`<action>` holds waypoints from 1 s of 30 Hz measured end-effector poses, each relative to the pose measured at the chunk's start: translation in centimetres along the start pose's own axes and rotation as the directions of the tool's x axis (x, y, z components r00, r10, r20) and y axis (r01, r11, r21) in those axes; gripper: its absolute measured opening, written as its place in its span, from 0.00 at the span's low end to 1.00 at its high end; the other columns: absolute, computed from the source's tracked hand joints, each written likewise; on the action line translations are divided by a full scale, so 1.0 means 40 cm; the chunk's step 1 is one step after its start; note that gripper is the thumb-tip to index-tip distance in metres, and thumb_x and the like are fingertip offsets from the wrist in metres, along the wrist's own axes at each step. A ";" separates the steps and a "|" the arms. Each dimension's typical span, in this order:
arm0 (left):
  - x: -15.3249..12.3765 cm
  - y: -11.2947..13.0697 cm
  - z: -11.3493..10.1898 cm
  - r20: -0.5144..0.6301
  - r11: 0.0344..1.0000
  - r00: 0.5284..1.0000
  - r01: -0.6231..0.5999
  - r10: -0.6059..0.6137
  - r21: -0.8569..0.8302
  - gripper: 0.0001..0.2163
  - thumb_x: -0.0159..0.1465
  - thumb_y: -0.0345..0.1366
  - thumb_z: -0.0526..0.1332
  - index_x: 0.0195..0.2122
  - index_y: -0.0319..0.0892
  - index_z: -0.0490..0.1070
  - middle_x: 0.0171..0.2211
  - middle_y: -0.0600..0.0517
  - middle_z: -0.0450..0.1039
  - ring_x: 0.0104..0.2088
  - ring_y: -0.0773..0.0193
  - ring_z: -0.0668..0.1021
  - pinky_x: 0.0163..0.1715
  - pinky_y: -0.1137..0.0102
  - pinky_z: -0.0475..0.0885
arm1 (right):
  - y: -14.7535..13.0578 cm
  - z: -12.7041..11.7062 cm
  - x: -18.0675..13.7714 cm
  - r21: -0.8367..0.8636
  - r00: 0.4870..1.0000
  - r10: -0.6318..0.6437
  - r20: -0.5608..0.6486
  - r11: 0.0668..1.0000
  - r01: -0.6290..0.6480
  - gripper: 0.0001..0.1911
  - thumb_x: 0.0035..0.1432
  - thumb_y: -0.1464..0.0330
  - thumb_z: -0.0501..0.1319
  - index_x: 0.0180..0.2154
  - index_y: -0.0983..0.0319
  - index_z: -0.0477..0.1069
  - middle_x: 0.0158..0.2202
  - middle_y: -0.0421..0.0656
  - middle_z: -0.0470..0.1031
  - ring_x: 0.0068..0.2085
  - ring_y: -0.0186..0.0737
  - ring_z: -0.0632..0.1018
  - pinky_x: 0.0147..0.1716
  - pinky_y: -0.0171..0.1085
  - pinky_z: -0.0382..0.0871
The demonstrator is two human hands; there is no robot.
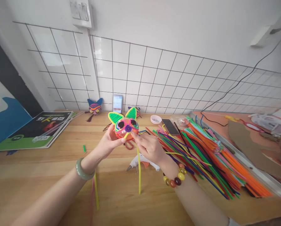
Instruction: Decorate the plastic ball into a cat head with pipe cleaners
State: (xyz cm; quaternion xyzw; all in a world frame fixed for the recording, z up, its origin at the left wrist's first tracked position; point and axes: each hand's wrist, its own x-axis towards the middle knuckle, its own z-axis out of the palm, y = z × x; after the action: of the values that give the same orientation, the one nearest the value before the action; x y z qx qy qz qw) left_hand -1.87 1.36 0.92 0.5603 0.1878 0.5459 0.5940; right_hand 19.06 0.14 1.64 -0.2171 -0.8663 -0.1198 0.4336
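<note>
I hold a small cat-like head (125, 125) made of coloured pipe cleaners, with green ears, black eyes and a purple nose, above the wooden table (48, 163). My left hand (108, 145) grips its left and lower side. My right hand (148, 145) pinches a long yellow pipe cleaner (139, 169) against the head's lower edge; the rest of it hangs down toward the table.
A white glue gun (140, 161) lies under my right hand. A large pile of coloured pipe cleaners (208, 153) covers the right. A phone (170, 126), small dish (156, 119), another finished head (95, 107) and a booklet (37, 128) lie around. Loose sticks (95, 191) lie near my left arm.
</note>
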 end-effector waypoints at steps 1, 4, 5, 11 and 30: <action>0.000 -0.001 -0.001 -0.001 1.000 1.000 -0.002 0.002 0.007 0.28 0.57 0.35 0.73 0.57 0.47 0.65 0.47 0.46 0.79 0.45 0.54 0.82 0.45 0.60 0.79 | 0.001 0.001 0.000 -0.001 1.000 -0.003 -0.004 1.000 0.003 0.32 0.67 0.77 0.51 0.70 0.57 0.52 0.30 0.40 0.77 0.31 0.38 0.76 0.31 0.36 0.72; 0.001 -0.002 -0.002 -0.023 0.999 1.000 -0.012 0.013 0.033 0.28 0.56 0.35 0.73 0.56 0.46 0.65 0.49 0.46 0.78 0.46 0.54 0.82 0.45 0.61 0.79 | 0.003 0.002 -0.001 -0.005 1.000 -0.001 -0.019 1.000 0.001 0.34 0.67 0.78 0.52 0.71 0.56 0.50 0.29 0.40 0.76 0.30 0.38 0.75 0.29 0.36 0.71; 0.002 -0.002 -0.001 -0.031 0.999 0.999 -0.016 0.017 0.041 0.27 0.56 0.35 0.74 0.55 0.46 0.66 0.49 0.46 0.78 0.46 0.55 0.82 0.45 0.62 0.79 | 0.003 0.002 -0.001 -0.005 1.000 0.002 -0.018 1.000 -0.002 0.34 0.67 0.78 0.52 0.71 0.55 0.49 0.29 0.40 0.77 0.30 0.38 0.75 0.29 0.36 0.70; 0.007 0.003 0.002 -0.035 0.997 0.998 -0.056 0.058 0.054 0.25 0.55 0.34 0.74 0.51 0.45 0.67 0.48 0.46 0.78 0.44 0.57 0.82 0.42 0.66 0.80 | -0.001 0.001 0.000 -0.015 1.000 0.010 -0.010 1.000 -0.010 0.35 0.68 0.78 0.52 0.71 0.55 0.48 0.29 0.40 0.77 0.29 0.38 0.74 0.28 0.36 0.69; 0.004 -0.009 -0.006 -0.012 0.999 0.999 -0.035 0.035 -0.005 0.24 0.58 0.32 0.72 0.54 0.46 0.68 0.50 0.47 0.76 0.47 0.59 0.80 0.48 0.66 0.77 | -0.007 0.001 0.007 0.006 1.000 0.020 -0.005 1.000 -0.020 0.34 0.68 0.77 0.51 0.71 0.55 0.49 0.28 0.39 0.75 0.29 0.38 0.75 0.28 0.36 0.69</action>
State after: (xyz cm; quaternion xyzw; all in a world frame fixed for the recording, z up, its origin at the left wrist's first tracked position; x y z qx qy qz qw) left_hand -1.86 1.70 0.61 0.5587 0.1798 0.5600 0.5848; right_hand 18.76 0.00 1.81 -0.2242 -0.8634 -0.1132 0.4375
